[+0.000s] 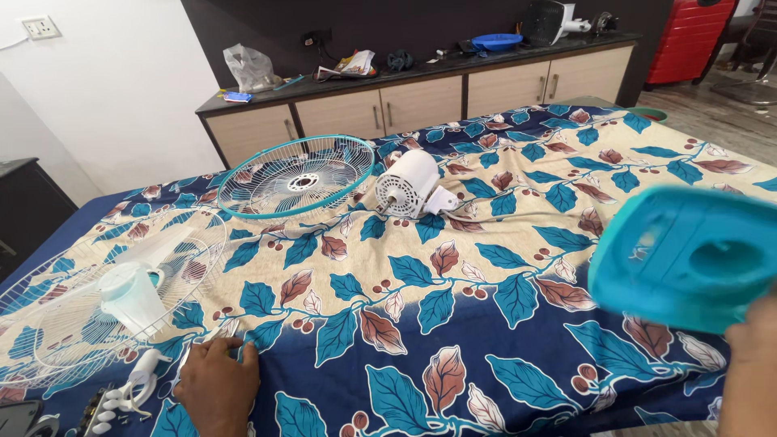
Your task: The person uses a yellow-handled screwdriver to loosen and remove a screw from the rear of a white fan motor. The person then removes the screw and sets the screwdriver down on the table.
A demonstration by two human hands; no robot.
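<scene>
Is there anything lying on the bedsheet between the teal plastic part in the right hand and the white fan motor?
Nothing visible does. The right hand holds the teal plastic part at the right edge, and the sheet between it and the white fan motor is bare apart from the motor's pale cord.

You get bright, even daylight here, mostly from the right, so shadows stay soft. The turquoise plastic housing [688, 255] is smeared by motion blur. The white fan motor [407, 184] looks sharp. Your wide lens bends lines toward the edges.
</scene>
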